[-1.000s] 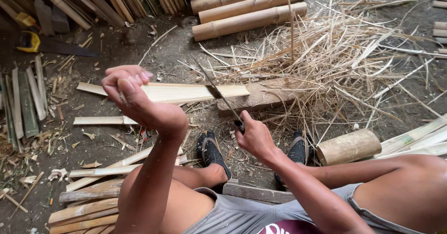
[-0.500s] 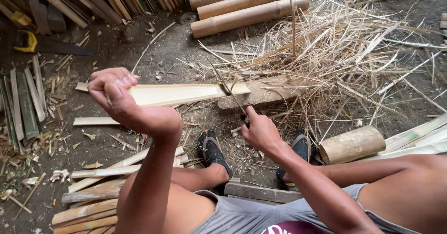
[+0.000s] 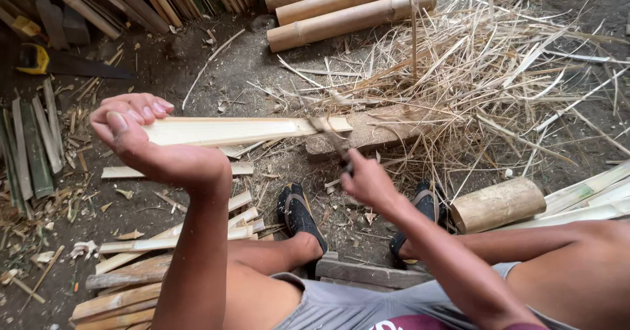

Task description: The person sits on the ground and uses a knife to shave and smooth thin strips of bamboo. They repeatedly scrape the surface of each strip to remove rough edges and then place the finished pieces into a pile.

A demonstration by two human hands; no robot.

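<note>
The pale split bamboo slat (image 3: 230,131) lies flat with its far end on the wooden chopping block (image 3: 374,133), left hand (image 3: 141,139) gripping the near end, right hand (image 3: 367,182) clenched on a blurred knife (image 3: 331,139) at the tip — splitting in hand, calling for a steady hold.

Three bamboo poles (image 3: 348,5), one short bamboo log (image 3: 497,203), one handsaw (image 3: 65,64), two sandals (image 3: 298,213).

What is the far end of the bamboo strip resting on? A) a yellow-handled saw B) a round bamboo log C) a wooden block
C: the bamboo strip, held by the left hand, reaches across to the wooden block, where the right hand brings a blade to its tip.
</note>
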